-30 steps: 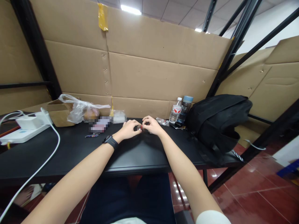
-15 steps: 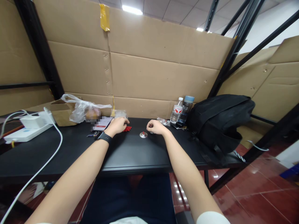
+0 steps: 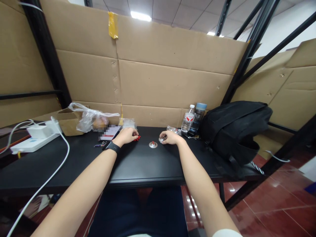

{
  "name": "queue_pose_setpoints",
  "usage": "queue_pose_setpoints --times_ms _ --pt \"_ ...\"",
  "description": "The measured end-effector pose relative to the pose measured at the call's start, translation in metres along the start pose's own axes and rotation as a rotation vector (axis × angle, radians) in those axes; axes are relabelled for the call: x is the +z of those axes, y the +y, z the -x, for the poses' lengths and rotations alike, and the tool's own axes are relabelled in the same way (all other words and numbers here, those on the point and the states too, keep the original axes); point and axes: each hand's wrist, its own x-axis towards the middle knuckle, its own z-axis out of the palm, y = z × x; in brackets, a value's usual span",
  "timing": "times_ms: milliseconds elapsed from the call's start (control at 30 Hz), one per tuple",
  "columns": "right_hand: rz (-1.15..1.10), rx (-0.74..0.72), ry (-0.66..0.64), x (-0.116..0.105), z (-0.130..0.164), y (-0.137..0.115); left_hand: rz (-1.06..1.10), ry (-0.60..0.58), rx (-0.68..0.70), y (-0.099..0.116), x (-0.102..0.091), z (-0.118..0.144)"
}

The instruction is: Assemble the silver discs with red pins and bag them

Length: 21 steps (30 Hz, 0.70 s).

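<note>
Here, both hands rest apart on the black table (image 3: 74,158).
The left hand (image 3: 127,135) touches small red pieces (image 3: 137,138); the right hand (image 3: 169,137) curls around a silver disc (image 3: 162,139), just beside a red-topped metal disc (image 3: 153,144).

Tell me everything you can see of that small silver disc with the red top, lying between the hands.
The silver disc is small, round and flat, metal by its shine, with a red nub upright at its centre. It lies flat on the black table, alone, touched by neither hand. The left hand rests to its left over small red pieces; the right hand lies to its right on another silver piece. Finer detail is too small to tell.
</note>
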Motion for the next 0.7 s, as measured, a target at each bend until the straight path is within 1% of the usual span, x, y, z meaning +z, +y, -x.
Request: queue_pose_setpoints --times_ms 200,367,467,600,700 --pt "-0.031 -0.031 0.021 -0.003 0.002 -0.004 -0.087 0.035 0.02 0.006 0.005 0.001" --pt "-0.005 -0.044 0.021 -0.007 0.006 -0.01 -0.153 0.004 0.025 0.011 0.004 0.002" --pt "-0.03 -0.055 0.035 -0.009 0.008 -0.016 -0.174 0.011 0.034 0.012 0.004 0.002" --pt "-0.098 -0.084 0.086 -0.009 0.009 -0.022 -0.188 0.03 0.048 0.013 0.003 0.002" --pt "-0.12 -0.115 0.136 -0.008 0.009 -0.026 -0.15 0.05 0.04 0.015 0.002 0.001"
